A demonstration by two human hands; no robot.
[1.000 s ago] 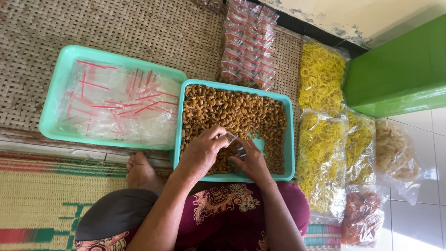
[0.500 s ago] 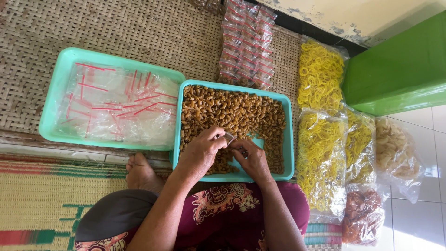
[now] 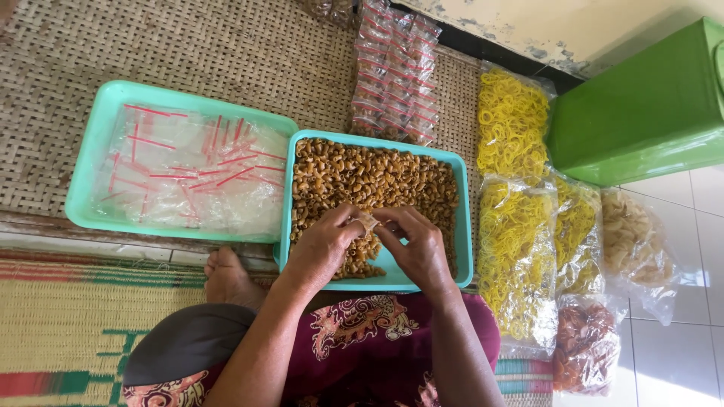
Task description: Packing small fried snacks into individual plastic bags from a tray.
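Teal tray (image 3: 464,226) of brown snacks (image 3: 377,177), both hands' fingers (image 3: 354,226) pinching small bag (image 3: 369,222), bag tray (image 3: 90,151) beside

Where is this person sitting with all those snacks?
Probably on the floor of a home where snacks get packed by hand. A woven mat covers the tiled floor, a teal tray holds fried macaroni snacks, and filled small packets lie near the wall.
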